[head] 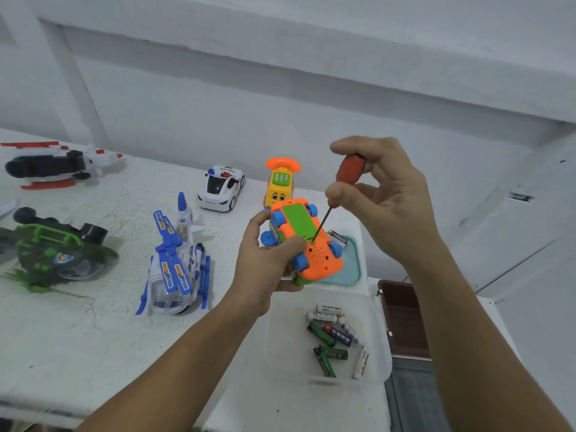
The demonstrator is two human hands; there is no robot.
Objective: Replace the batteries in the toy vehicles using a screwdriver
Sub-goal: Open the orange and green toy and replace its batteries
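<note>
Our left hand [261, 266] grips the upturned toy car [299, 218]. Above it, our right hand [396, 201] pinches the screwdriver [350, 171], tip touching the car's underside.

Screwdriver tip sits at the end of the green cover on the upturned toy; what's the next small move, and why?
Probably twist the screwdriver with the right hand, tip kept seated: the green cover lies closed on the orange toy, which the left hand grips steady.

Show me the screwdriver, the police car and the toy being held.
screwdriver [350, 171]: head view, on its red handle.
police car [215, 184]: head view, on its dark windscreen.
held toy [318, 254]: head view, on its orange underside.
</note>
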